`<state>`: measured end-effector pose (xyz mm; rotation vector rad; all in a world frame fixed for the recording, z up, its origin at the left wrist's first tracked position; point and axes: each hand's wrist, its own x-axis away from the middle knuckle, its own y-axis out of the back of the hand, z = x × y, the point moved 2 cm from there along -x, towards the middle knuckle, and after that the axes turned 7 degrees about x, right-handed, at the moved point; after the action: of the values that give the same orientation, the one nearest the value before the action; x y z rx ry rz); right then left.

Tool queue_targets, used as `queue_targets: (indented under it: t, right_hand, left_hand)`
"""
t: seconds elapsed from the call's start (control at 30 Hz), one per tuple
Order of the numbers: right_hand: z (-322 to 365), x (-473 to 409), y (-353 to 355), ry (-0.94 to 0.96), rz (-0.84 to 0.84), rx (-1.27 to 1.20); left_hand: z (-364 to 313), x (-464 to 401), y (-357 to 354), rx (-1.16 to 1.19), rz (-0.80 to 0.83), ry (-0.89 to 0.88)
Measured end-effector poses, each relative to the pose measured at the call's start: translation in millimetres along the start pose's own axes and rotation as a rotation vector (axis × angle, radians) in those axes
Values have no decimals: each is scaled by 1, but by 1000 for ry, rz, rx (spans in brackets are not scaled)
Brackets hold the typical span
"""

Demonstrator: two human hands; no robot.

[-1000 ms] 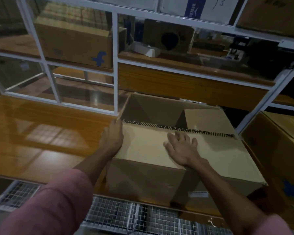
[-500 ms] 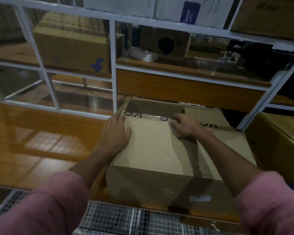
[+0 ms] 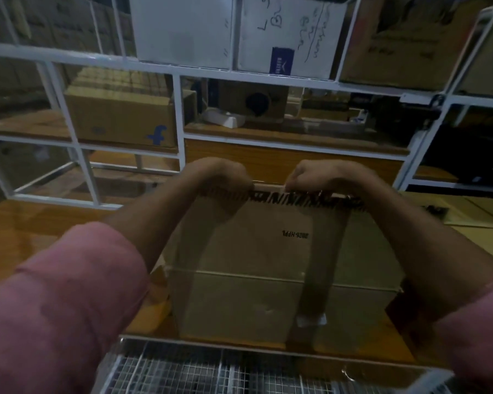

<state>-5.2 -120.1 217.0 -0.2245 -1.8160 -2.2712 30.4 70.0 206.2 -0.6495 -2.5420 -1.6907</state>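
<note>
A brown cardboard box (image 3: 256, 251) stands on the wooden shelf (image 3: 40, 237) in front of me, with a strip of brown tape down its near side. Its near top flap has a black striped print along the far edge. My left hand (image 3: 217, 177) curls over that far edge on the left. My right hand (image 3: 316, 177) curls over the same edge on the right. The fingertips of both hands are hidden behind the flap. Pink sleeves cover both upper arms.
A white metal rack frame (image 3: 180, 120) stands behind the box. A brown box with a blue f mark (image 3: 123, 120) sits on the shelf at the back left. White boxes (image 3: 234, 32) stand above. Another brown box (image 3: 473, 214) lies at the right. Wire mesh (image 3: 211, 373) runs below the shelf's front edge.
Both hands slid from lying flat on the flap to its far edge and curled over it. The camera moved closer and lower over the box.
</note>
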Motion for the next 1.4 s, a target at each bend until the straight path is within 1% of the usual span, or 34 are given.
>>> queue_targets:
  t: [0.03, 0.07, 0.17, 0.27, 0.43, 0.5, 0.6, 0.63, 0.73, 0.83, 0.97, 1.17, 1.4]
  right_hand:
    - [-1, 7, -4, 26, 50, -11]
    - [-2, 12, -10, 49, 86, -3]
    - [-5, 24, -33, 109, 193, 8]
    - [-5, 41, -52, 167, 282, -48]
    - [-5, 54, -99, 118, 354, 51]
    - [-10, 52, -124, 139, 290, 121]
    - [-23, 46, -166, 152, 118, 169]
    - [-28, 45, -181, 140, 77, 161]
    - [-47, 40, -214, 72, -6, 180]
    - [-58, 39, -230, 78, -126, 254]
    - [-59, 38, -239, 74, -236, 247]
    - [-48, 34, -252, -30, -409, 285]
    - [-30, 22, -264, 43, -448, 320]
  left_hand:
    - [-3, 10, -3, 3, 72, 6]
    - [-4, 18, -7, -2, 111, -9]
    - [-10, 40, -22, -1, 190, -56]
    - [-9, 46, -44, -116, 319, -69]
    - [6, 41, -109, 83, 412, 66]
    - [16, 34, -136, 38, 370, 39]
    - [31, 27, -171, -148, 215, -96]
    - [37, 24, -181, -167, 178, -109]
    - [54, 19, -202, -172, 90, -112]
    - [69, 13, -220, -229, -61, -133]
    - [79, 7, -240, -209, -215, -170]
    - [81, 12, -246, -173, -349, -209]
    - [109, 15, -237, -177, -353, -214]
